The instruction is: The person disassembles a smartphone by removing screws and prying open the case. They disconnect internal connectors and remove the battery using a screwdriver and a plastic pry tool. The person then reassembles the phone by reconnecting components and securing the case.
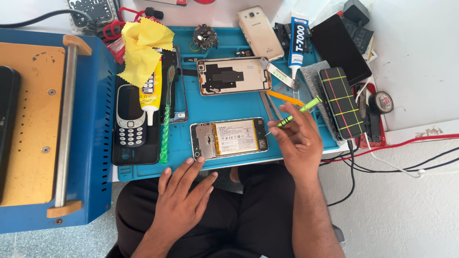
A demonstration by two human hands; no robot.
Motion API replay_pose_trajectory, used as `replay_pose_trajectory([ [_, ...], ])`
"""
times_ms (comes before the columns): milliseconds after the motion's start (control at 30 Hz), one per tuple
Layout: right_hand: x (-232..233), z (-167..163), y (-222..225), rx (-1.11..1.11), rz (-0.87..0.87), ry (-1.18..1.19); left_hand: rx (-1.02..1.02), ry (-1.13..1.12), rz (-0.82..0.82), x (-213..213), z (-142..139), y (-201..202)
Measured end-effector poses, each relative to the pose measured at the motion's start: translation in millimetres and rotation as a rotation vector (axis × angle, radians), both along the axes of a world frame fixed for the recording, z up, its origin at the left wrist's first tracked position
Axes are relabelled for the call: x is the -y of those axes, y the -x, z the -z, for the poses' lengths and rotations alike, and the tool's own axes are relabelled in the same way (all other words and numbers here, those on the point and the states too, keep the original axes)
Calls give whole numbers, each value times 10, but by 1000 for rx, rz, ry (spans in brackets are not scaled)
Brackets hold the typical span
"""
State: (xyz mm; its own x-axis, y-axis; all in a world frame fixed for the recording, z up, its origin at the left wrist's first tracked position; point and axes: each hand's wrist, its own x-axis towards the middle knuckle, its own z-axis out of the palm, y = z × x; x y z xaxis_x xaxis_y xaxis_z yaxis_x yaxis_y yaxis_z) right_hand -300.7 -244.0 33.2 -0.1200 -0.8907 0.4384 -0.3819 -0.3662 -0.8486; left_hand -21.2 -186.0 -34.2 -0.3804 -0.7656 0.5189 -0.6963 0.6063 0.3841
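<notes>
On the blue mat [224, 107], near its front edge, lies the opened phone [228, 137], back cover off, its pale battery and bare board facing up. My right hand [296, 138] hovers just right of that phone, its grip closed on a thin green screwdriver [297, 113] pinched between thumb and fingertips, the metal tip pointing down toward the phone's right end. My left hand [184, 191] rests flat just in front of the phone, fingers spread, its grip open and holding nothing, one fingertip close to the phone's front left corner.

I judge the phone light, stiff and fragile like this: the battery is soft-skinned and must not be pressed or pricked, and the board carries small parts. I would steady it by the long frame edges, never on the battery face. The screwdriver looks light, slim and easy to roll, so a pinch near its middle suits it.

Behind the phone lies its gold back cover [234, 75]; left of it, a green toothbrush [167, 114] and a keypad phone [130, 116].
</notes>
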Motion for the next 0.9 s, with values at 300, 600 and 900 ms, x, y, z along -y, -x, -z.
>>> replay_pose_trajectory([
  [300,112,-83,36,3,-143,-119,3,11,-4,72,19,7],
  [600,37,-129,33,15,-207,-163,5,-7,8,-24,42,16],
  [900,46,-124,66,-12,-215,-150,9,-8,12,-17,89,32],
])
